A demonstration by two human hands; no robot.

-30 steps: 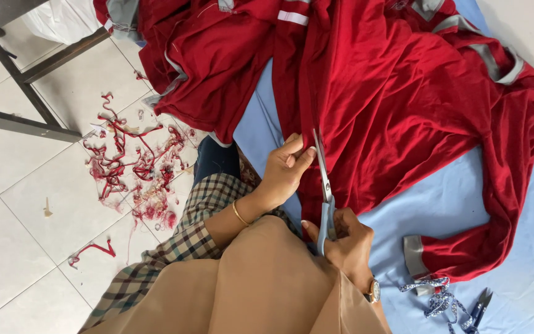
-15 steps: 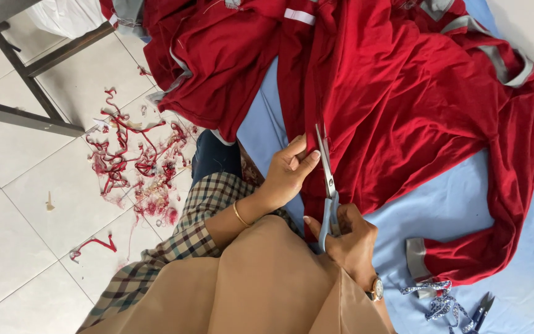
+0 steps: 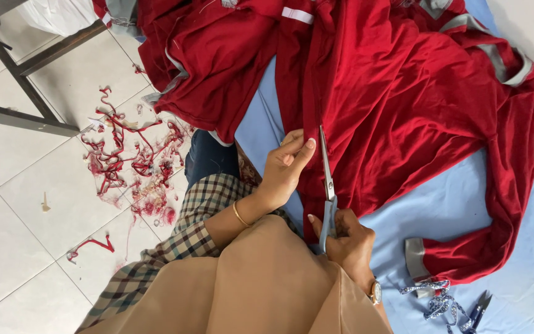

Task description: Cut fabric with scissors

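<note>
- The right hand had its fingers clenched around the blue-handled metal scissors.
- The left hand pinched the red knitted garment beside the blades.

the red garment runs off the top edge, so its full shape can't be told. the scissors have their handles buried in the right hand, below the garment. small snips beside the garment's cuff are cut by the bottom edge; the patterned ribbon there is too tangled to read.
</note>
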